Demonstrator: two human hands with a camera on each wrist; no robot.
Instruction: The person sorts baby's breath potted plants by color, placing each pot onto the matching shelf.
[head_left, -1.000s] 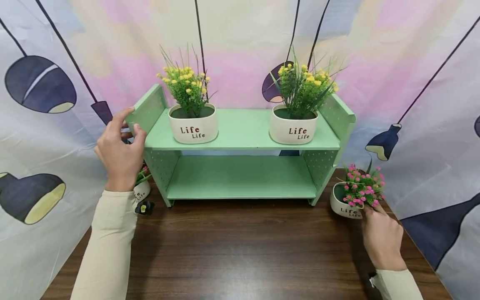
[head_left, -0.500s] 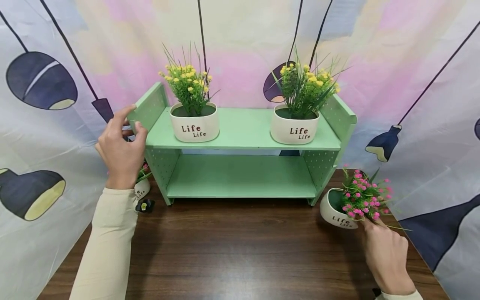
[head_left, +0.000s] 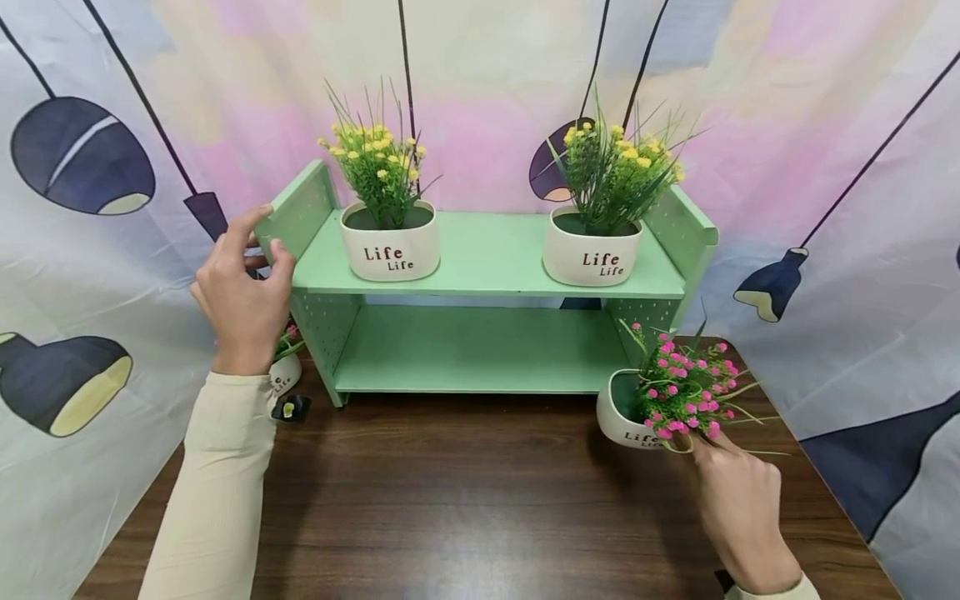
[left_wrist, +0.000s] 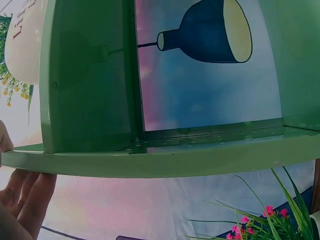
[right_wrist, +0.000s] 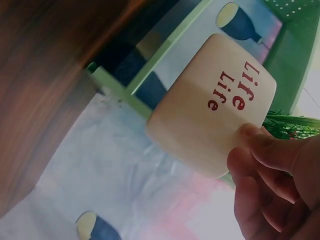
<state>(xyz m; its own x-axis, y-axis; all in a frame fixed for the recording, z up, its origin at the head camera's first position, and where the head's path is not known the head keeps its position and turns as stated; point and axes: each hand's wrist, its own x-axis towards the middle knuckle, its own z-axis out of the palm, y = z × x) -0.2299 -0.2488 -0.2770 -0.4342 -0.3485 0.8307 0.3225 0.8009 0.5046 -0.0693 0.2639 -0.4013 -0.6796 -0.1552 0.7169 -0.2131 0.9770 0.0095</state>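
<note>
My right hand (head_left: pixel 738 500) pinches the rim of a white flower pot (head_left: pixel 626 417) marked "Life", with pink flowers (head_left: pixel 690 387) leaning over the fingers. In the right wrist view the thumb lies on the pot's (right_wrist: pixel 215 105) lettered face and the other fingers curl at its edge. The pot is lifted off the table, tilted, just in front of the shelf's right leg. My left hand (head_left: pixel 243 292) grips the left side panel of the green two-tier shelf (head_left: pixel 480 292), thumb in front and fingers around the outer side, as the left wrist view also shows.
Two white pots with yellow flowers, one left (head_left: pixel 390 250) and one right (head_left: pixel 592 254), stand on the upper tier. Another pink-flowered pot (head_left: pixel 285 375) sits left of the shelf, partly behind my left wrist. The brown wooden table (head_left: pixel 465 500) meets a painted curtain (head_left: pixel 480 100) behind.
My right hand has lifted the pink-flowered pot off the table at the right and carried it left toward the shelf. My left hand stays on the side panel.
</note>
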